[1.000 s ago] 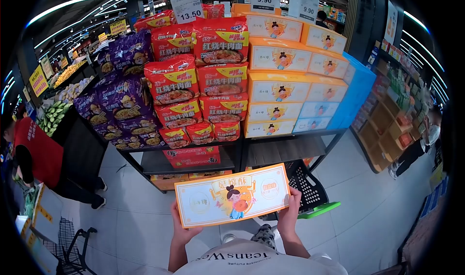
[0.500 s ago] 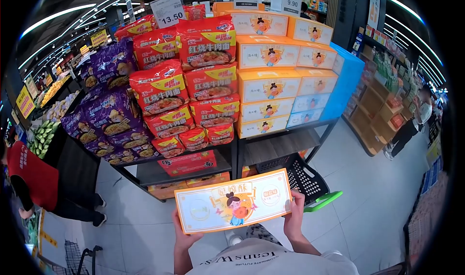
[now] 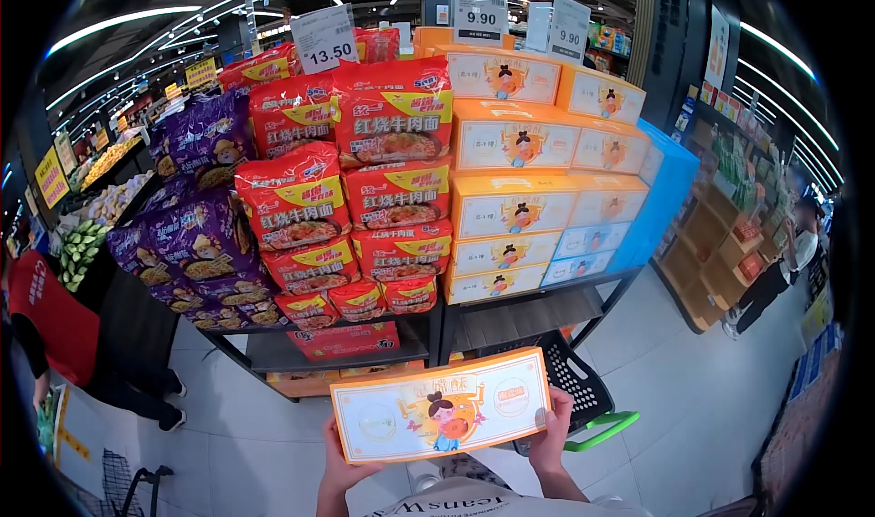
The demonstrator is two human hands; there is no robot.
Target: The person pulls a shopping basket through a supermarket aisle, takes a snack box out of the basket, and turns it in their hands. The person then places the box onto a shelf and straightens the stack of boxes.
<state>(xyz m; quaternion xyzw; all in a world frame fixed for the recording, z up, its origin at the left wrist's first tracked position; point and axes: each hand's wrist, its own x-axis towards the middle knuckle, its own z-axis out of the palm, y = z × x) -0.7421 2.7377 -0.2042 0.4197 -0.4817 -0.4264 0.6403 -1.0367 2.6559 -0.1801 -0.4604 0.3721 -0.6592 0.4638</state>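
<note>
Clamping a long white-and-orange cardboard box [image 3: 442, 417], you've L hand [image 3: 345, 462] on one short end, R hand [image 3: 553, 428] on the other, long axis btwn them. Box is in front of dark-framed display shelf [image 3: 519, 315], R end higher. Black perforated plastic basket [image 3: 572, 376] w/ green handle [image 3: 603, 430]: low by shelf, nearer R hand. Pale-grey floor [image 3: 670, 385] extends R of shelf.

Both bare hands on the pastry box [image 3: 442, 409] now! Left hand [image 3: 346, 462] clasps its left end, fingers up the side, thumb along the lower edge. Right hand [image 3: 553, 428] grips the right end, sitting a touch higher, fingers pointing up beside it. Wrists below the box, left forearm [image 3: 333, 499] and right forearm [image 3: 558, 486] rising towards it, well apart.
</note>
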